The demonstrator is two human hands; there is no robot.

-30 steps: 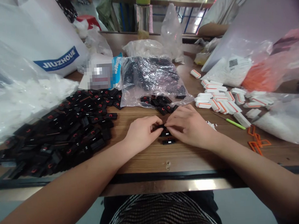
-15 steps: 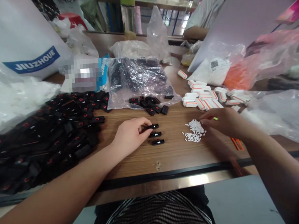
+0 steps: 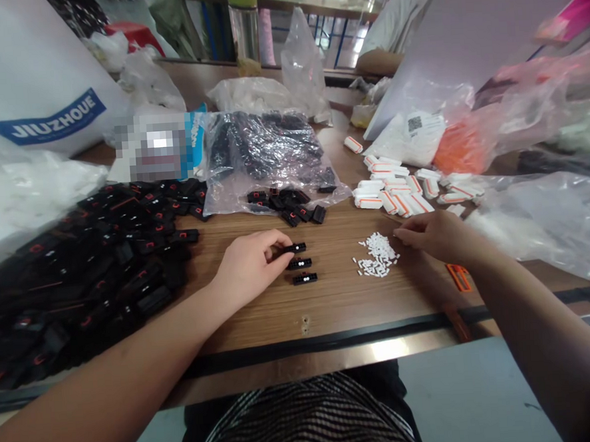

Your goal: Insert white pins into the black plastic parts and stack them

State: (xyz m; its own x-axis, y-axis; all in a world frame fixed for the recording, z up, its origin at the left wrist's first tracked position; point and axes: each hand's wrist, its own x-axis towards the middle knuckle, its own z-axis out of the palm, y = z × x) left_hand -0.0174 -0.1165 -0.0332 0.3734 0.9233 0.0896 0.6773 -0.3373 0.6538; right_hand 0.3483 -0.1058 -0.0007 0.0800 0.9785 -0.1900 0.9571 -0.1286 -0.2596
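My left hand (image 3: 255, 263) pinches the end of a black connector housing (image 3: 296, 247) between thumb and fingers. It is the farthest of three such housings, set one behind another on the wooden table. Nearer to me lie the second housing (image 3: 300, 263) and the third housing (image 3: 305, 278), both with white dots on the side facing me. My right hand (image 3: 433, 236) is just right of a small heap of white plugs (image 3: 378, 254), thumb and fingertips pressed together. Whatever those fingertips may hold is too small to make out.
Many black housings (image 3: 102, 259) are piled at left. A clear bag of black parts (image 3: 270, 149) lies behind my hands. White-and-orange pieces (image 3: 396, 191) are heaped at back right, with plastic bags (image 3: 539, 219) beyond. Orange strips (image 3: 458, 278) lie under my right forearm.
The view has shifted slightly, moving everything a little left in the picture. My right hand stays beside the plugs, and a yellow-green speck seen at its fingers no longer shows. My left hand keeps its pinch.
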